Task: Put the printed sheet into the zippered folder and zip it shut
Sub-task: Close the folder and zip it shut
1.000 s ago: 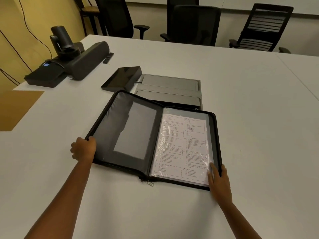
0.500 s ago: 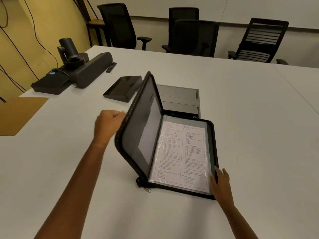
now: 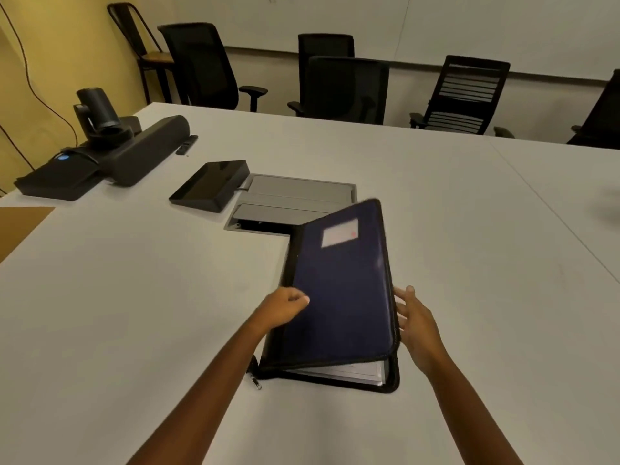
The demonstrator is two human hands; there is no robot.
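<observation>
The zippered folder (image 3: 339, 297) lies on the white table (image 3: 134, 297) just in front of the person, its dark blue front cover lowered almost onto the back half but with a gap open along the near edge and the right side. Its long axis runs away from the person, leaning slightly to the right at the far end, with the spine on the left and the opening edge on the right. A pale label (image 3: 339, 232) sits near the far end of the cover, blurred. Through the gap at the near edge the printed sheet (image 3: 345, 369) shows as a thin pale strip lying flat inside. The zip pull (image 3: 255, 382) hangs out at the near left corner, resting on the table, the zip not yet closed. The left hand (image 3: 283, 308) is loosely curled at the spine side of the cover, touching it; whether it truly grips the edge cannot be told. The right hand (image 3: 414, 318) is spread, fingers loose, just beside the opening edge, holding nothing. Beyond the folder a grey hatch (image 3: 295, 199) is set into the table, with a black tablet-like box (image 3: 211, 184) beside it.
</observation>
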